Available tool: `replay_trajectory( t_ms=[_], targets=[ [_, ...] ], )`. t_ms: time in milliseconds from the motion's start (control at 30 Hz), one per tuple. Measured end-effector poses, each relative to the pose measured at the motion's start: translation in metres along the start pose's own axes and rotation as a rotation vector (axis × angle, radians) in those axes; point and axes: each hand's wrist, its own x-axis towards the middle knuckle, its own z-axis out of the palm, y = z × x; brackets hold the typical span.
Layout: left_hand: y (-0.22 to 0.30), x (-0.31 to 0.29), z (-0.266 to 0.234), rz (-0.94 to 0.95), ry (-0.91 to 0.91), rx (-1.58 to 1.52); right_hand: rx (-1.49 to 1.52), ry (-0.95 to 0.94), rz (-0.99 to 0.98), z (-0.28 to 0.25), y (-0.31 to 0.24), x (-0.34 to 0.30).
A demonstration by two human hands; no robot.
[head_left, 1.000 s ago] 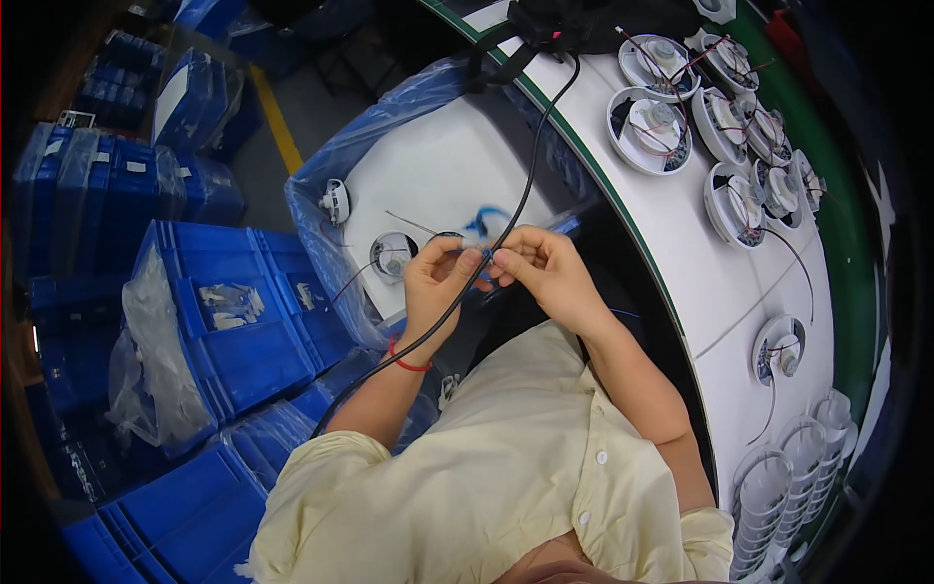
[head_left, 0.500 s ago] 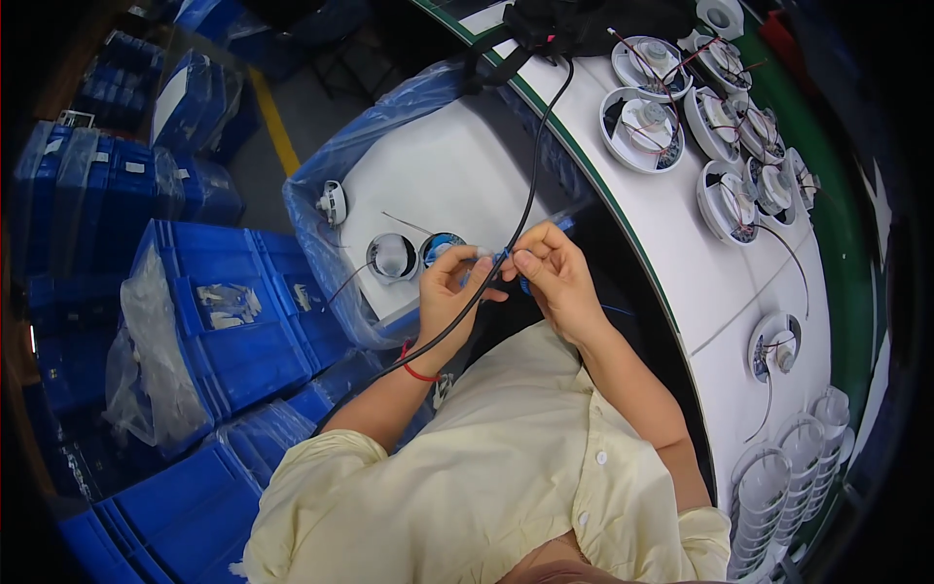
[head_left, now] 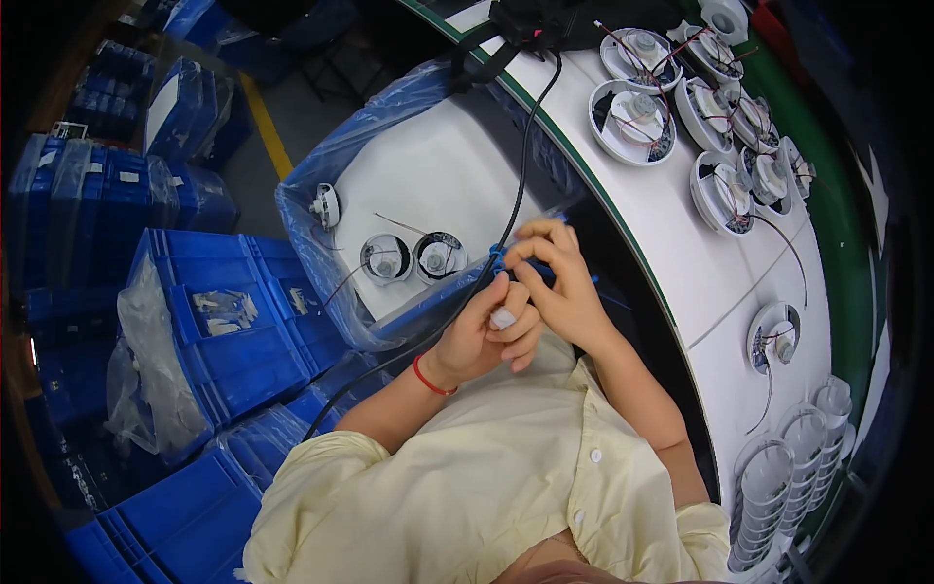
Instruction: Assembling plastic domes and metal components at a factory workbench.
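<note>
In front of my body both hands work close together at a thin blue strip [head_left: 497, 257], which lies against a black cable [head_left: 526, 175]. My left hand [head_left: 486, 331] is closed, thumb and finger pinching at the strip's lower end. A white cover [head_left: 502, 317] shows on one of its curled fingers. My right hand [head_left: 556, 282] has bent fingers that close on the strip from the right, partly hiding it. Just beyond the hands, two round white housings with wires, a left one [head_left: 386, 259] and a right one [head_left: 440, 257], lie in a plastic-lined blue bin [head_left: 457, 127].
Several wired round housings [head_left: 632, 122] stand on the white table [head_left: 681, 273] at the right. Stacked clear covers [head_left: 764, 487] stand at its near end. Blue crates [head_left: 233, 321] fill the left side. The black cable hangs across from a black bag [head_left: 584, 24].
My left hand has come down and nearer my body, its fingers curling in. My right hand has risen slightly over the blue strip. The bin's right housing is less covered now.
</note>
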Motion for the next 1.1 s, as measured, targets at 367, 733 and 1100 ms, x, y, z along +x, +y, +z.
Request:
replay_trajectory(
  t_ms=[367,733,1100],
  targets=[
    [0.038,-0.035,-0.035,-0.070,0.379,0.726,0.025,-0.445,0.200,-0.096,-0.041,-0.032],
    [0.007,-0.012,-0.017,1.012,0.586,1.830,-0.394,-0.148,-0.766,-0.039,-0.096,0.115],
    [0.030,-0.013,-0.021,0.669,0.696,2.030,0.200,0.310,0.143,0.001,-0.004,0.028]
  ],
)
